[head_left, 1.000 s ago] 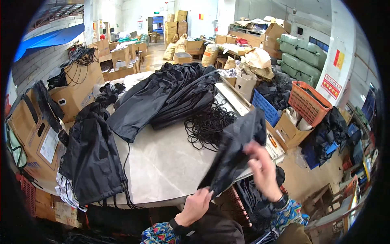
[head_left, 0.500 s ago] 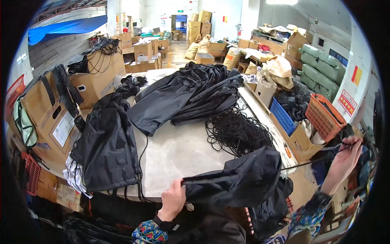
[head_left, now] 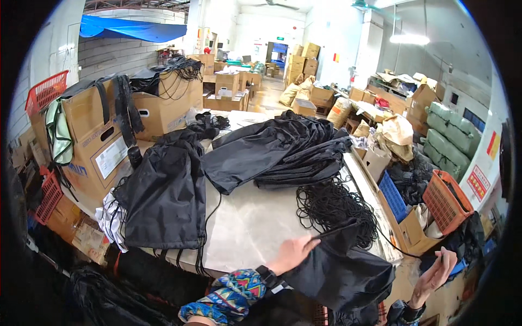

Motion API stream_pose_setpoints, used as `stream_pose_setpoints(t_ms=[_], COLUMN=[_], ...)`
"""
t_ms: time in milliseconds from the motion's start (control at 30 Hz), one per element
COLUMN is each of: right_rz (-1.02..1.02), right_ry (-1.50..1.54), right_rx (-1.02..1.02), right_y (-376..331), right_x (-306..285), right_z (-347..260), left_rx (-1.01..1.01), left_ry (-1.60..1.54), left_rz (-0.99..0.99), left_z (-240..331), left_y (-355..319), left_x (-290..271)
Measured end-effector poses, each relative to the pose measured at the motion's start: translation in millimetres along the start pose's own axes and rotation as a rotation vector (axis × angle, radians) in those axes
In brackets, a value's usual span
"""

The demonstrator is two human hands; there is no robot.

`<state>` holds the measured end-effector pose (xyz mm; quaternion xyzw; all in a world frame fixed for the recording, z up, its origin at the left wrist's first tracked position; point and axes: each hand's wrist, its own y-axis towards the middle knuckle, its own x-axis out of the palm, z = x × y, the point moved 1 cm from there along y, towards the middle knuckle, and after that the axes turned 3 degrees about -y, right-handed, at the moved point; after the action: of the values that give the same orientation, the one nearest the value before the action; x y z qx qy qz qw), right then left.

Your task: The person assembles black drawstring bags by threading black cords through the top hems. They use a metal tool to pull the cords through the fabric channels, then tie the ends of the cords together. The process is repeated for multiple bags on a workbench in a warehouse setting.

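Observation:
My left hand [head_left: 294, 254] grips the top edge of a black fabric drawstring bag [head_left: 348, 271] just over the near edge of the table. A black cord [head_left: 396, 250] runs from the bag's upper edge in a slack curve to the right. My right hand [head_left: 433, 278], closed at the fingertips, pinches that cord out beside the bag; its far end is hard to make out. Just beyond the held bag lies a tangled heap of black cords [head_left: 334, 209]. A pile of black bags [head_left: 283, 149] covers the far part of the table, and more black bags [head_left: 168, 190] lie at the left with cords hanging down.
The pale tabletop [head_left: 244, 223] shows between the piles. Cardboard boxes [head_left: 98, 142] stand along the left. An orange basket [head_left: 447, 202], a blue crate [head_left: 392, 196] and an open carton [head_left: 416, 231] are at the right. White cloth [head_left: 112, 220] hangs at the left table edge.
My left hand has moved right and away from me with the bag's edge. My right hand has come lower and inward, and the taut cord has gone slack. The view has shifted.

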<state>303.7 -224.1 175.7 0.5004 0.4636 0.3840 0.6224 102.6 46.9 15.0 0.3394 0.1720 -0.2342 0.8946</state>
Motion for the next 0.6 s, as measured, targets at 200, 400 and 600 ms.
stream_pose_setpoints(t_ms=[200, 400, 600], right_rz=[-0.477, -0.447, -0.514], right_ry=[-0.023, -0.09, 0.036], right_rx=[0.233, 0.442, 0.75], right_y=[-34.7, -114.3, -161.6], right_x=[11.7, 25.4, 59.4], right_z=[54.4, 166.1, 192.1], left_rx=[0.177, 0.094, -0.298], left_ry=[0.226, 0.529, 0.288], left_rz=[0.354, 0.844, 1.572], left_z=[20.3, 4.7, -93.6], left_y=[27.3, 20.1, -122.4], left_x=[-121.6, -272.2, -444.6])
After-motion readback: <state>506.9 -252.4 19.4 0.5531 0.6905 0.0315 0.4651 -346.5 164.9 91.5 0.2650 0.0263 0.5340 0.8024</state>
